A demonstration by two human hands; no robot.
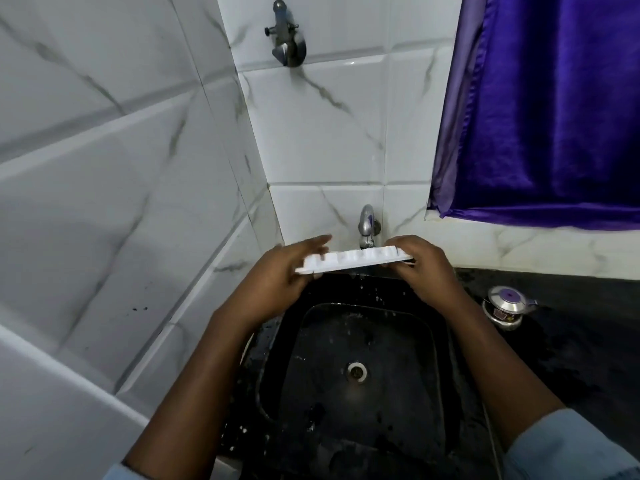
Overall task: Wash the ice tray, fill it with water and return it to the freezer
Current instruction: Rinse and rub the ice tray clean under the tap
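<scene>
A white ice tray is held level above the back of a black sink, just below the chrome tap. My left hand grips the tray's left end, fingers stretched over its far side. My right hand grips the right end with fingers curled over the top. The tray appears turned bottom up, its cell bumps showing. Water drops fall from it into the wet sink. No stream from the tap is visible.
A steel lidded pot with a purple knob stands on the dark counter right of the sink. A second tap is mounted high on the tiled wall. A purple curtain hangs at upper right. White tiled walls close the left side.
</scene>
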